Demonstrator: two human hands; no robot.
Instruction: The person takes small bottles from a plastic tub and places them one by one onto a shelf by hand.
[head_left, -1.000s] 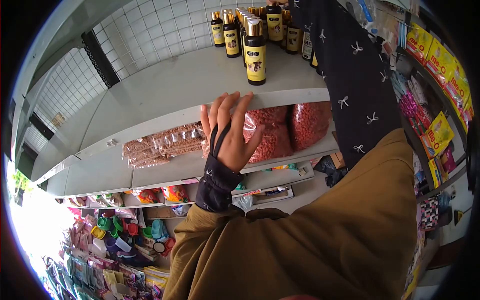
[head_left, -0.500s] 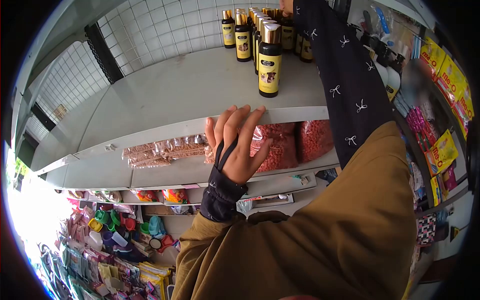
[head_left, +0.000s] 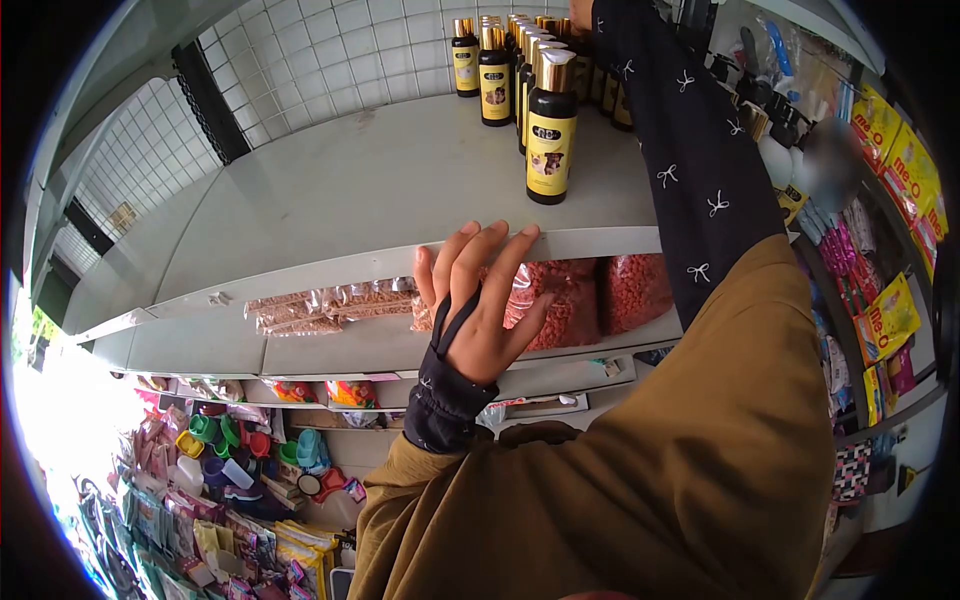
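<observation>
A bare left hand [head_left: 480, 325] is resting on a grey metal shelf's [head_left: 330, 180] front edge.
Its fingers are lying apart, empty; just up and right, nearer this hand, a black, gold-capped, yellow-labelled bottle [head_left: 549, 150] is standing upright; at the top edge, the right hand [head_left: 581, 14] is barely showing, fingers impossible to tell.

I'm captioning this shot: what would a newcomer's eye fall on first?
Probably the front bottle, gold-capped and yellow-labelled, standing before similar bottles on the upper shelf. Next, the left hand at that shelf's front edge, with bags of red pellets on the shelf below.
</observation>
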